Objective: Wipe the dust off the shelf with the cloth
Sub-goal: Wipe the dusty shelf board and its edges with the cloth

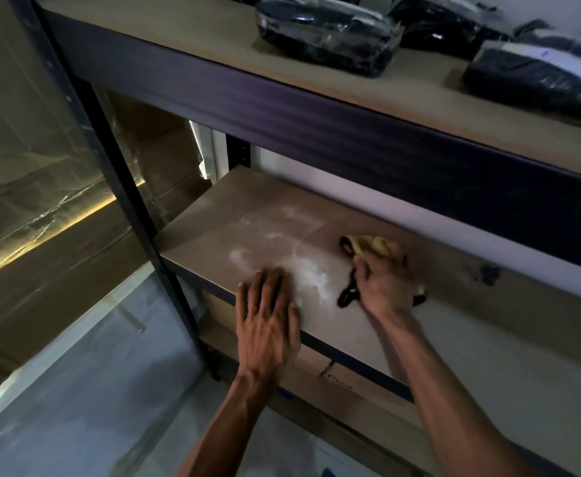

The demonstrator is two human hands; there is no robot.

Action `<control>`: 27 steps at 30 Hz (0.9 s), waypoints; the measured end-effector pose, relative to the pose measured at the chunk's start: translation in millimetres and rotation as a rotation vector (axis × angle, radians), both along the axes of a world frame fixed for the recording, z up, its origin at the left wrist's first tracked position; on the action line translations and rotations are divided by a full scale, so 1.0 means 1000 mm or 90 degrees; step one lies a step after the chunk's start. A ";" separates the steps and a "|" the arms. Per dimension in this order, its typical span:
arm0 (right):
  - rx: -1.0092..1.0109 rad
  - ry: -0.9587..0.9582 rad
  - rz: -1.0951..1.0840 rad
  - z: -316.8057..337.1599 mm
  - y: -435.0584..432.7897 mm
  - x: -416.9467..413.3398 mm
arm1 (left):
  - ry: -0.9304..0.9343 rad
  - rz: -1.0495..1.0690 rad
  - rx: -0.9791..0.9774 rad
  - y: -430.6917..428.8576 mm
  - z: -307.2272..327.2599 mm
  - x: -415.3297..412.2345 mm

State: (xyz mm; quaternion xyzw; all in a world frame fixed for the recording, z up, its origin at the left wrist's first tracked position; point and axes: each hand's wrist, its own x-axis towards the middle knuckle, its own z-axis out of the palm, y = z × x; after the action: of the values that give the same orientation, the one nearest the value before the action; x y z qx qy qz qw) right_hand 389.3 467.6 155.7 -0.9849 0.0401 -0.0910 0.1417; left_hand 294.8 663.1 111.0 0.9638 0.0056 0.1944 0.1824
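Two hands are at work on the flat, grey-brown board of the lower shelf (213, 215). My left hand (268, 315) lies open with straight fingers, palm down on the front edge of the board. My right hand (383, 280) is closed around a crumpled yellow cloth (373, 246) with a black hem. The cloth sits on the board under this hand, right of the patch of white dust (303, 266) and very near to its edge. The dust spreads from my left fingertips towards the back left of the board, so most of it is not yet wiped. To do this step well, I think I should press the cloth flat, not only with the fingertips. Then I should pull it across the powder in one slow stroke towards the front edge, so the dust is collected and not pushed into the back corner. I should also lift my left hand, because it touches the powder and covers part of it. The cloth is bunched, so its full shape is hard to tell. The black hem runs from the front of the shelf towards the back and faces left, towards the dust, and the long axis seems to follow this line.
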 end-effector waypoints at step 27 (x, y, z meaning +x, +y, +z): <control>0.114 -0.085 0.166 0.010 -0.011 -0.011 | -0.028 -0.001 0.020 0.003 -0.001 0.000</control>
State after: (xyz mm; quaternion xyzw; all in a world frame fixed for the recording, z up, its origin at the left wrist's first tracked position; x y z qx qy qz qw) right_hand 378.2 456.7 166.0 -0.9569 -0.0898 -0.1335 0.2419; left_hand 295.0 665.9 109.8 0.9620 -0.0019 0.2156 0.1676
